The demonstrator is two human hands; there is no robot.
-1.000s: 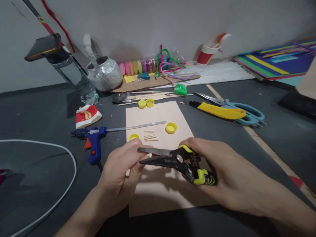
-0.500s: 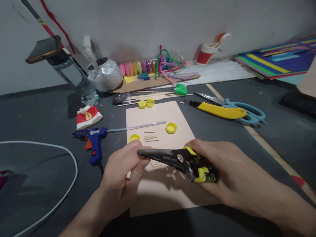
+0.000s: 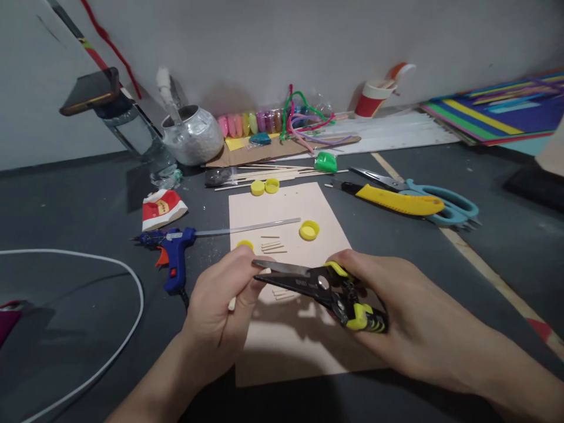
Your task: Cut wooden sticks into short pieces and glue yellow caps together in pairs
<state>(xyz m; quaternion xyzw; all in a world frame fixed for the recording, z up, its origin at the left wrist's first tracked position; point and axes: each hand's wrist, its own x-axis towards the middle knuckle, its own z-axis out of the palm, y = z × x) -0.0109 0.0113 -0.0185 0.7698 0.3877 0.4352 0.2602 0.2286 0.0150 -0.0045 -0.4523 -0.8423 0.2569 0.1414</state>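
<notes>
My left hand point(image 3: 224, 299) is closed around a short wooden stick point(image 3: 232, 304); one end pokes out below the fingers, the other at the thumb tip. Wrapped round the yellow-and-black handles of a pair of snips point(image 3: 324, 283) is my right hand point(image 3: 388, 299). The dark blades are parted, with the stick's upper end between them. Beneath both hands lies a pale sheet of paper point(image 3: 291, 205), bearing several cut stick pieces point(image 3: 274, 247). A yellow bottle cap point(image 3: 309, 230) sits on it, and another cap point(image 3: 245, 244) is partly hidden behind my left hand.
Left of the paper lies a blue glue gun point(image 3: 176, 252), its glue stick reaching over the sheet. A yellow utility knife point(image 3: 396, 201) and blue-handled scissors point(image 3: 460, 202) lie to the right. Long wooden sticks point(image 3: 282, 175) and a silver pot point(image 3: 194, 135) stand behind. A white cable point(image 3: 132, 276) curves at left.
The snips' blades have gone from closed to parted, and the stick's upper end now shows between them. The whole view has shifted slightly.
</notes>
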